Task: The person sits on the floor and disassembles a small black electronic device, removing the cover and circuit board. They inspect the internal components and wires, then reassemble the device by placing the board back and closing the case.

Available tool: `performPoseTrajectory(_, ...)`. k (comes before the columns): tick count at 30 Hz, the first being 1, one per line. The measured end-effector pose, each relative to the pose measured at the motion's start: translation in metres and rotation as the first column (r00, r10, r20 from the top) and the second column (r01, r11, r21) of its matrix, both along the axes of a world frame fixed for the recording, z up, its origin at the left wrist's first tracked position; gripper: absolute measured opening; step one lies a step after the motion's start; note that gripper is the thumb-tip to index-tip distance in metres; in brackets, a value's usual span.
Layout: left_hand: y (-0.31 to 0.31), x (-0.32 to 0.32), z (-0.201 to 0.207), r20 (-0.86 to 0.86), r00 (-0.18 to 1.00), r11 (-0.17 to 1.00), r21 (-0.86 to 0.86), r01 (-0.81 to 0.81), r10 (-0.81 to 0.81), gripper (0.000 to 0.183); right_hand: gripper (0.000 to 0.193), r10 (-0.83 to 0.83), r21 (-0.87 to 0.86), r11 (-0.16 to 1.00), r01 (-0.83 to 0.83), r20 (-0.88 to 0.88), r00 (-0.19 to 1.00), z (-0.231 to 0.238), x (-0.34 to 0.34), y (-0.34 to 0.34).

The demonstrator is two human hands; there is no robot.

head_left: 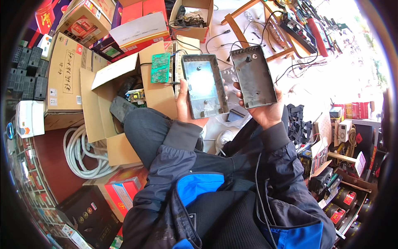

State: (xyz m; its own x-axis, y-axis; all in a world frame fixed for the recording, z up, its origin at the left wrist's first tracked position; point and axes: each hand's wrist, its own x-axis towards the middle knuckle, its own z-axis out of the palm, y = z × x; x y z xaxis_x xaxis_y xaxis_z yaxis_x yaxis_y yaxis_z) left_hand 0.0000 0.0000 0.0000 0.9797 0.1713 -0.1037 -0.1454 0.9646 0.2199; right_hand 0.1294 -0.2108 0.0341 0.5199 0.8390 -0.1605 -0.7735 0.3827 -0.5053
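My L hand [184,103] has L half-case [205,89] by its edges, thumb on side; R hand [268,110] grips R half-case [254,79] near its bottom end; both up in front of me; either cd drop if fingers slacken; wire [146,64] by green PCB [160,68] cd snag, can't tell what it joins; most fingers hidden; glare whites out L half-case's floor.

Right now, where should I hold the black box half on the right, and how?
The black box half is probably best held across its two long side walls, near the end closest to you, with your right hand coming from underneath. It's a shallow open tray, narrow enough to span, and the raised walls give your thumb and fingers opposite sides to squeeze.
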Motion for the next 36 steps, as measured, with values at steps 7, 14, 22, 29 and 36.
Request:
performPoseTrajectory(7, 0.002, 0.002, 0.006, 0.108, 0.994, 0.991, -0.131, 0.035, -0.021, 0.094, 0.078, -0.107, -0.225, 0.97, 0.093, -0.051, 0.993, -0.02, 0.024, 0.002)
performPoseTrajectory(14, 0.003, 0.007, 0.003, 0.045, 0.999, 0.986, -0.162, 0.024, -0.017, 0.099, 0.061, 0.093, -0.815, 0.576, 0.061, 0.14, 0.986, -0.114, 0.071, 0.016)
performPoseTrajectory(22, 0.007, 0.012, -0.007, -0.106, 0.994, 0.998, -0.066, -0.001, -0.006, 0.1, 0.098, 0.523, -0.97, 0.106, 0.219, 0.241, 0.817, -0.244, 0.077, -0.001)
performPoseTrajectory(29, 0.007, 0.019, -0.02, -0.19, 0.979, 0.997, -0.018, -0.076, 0.072, 0.097, 0.062, -0.071, -0.775, 0.628, -0.072, -0.149, 0.986, -0.215, 0.085, 0.006)
performPoseTrajectory(36, 0.002, 0.021, -0.024, -0.311, 0.931, 0.981, 0.022, -0.195, 0.192, 0.083, 0.095, 0.047, -0.145, 0.986, -0.081, -0.227, 0.973, -0.135, 0.089, 0.012)
